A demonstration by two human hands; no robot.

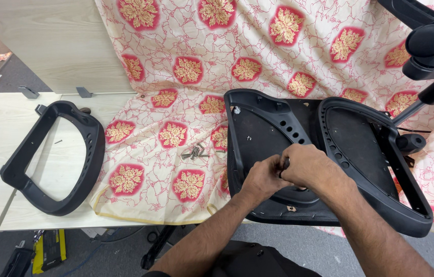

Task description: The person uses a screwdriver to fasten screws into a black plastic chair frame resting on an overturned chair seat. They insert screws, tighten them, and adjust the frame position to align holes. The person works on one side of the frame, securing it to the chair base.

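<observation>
While both of my hands meet over the black chair seat [278,128], my left hand [263,179] and right hand [306,164] pinch a small dark part together, directly above the seat's middle; loose screws [195,152] lie left.

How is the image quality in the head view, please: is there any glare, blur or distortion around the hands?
Head view: even, soft lighting, no glare; faint shadows under the black plastic chair seat shell; left hand and right hand fairly sharp; the small dark part they pinch is too hidden to identify; table edges bow slightly from wide-angle distortion.
</observation>
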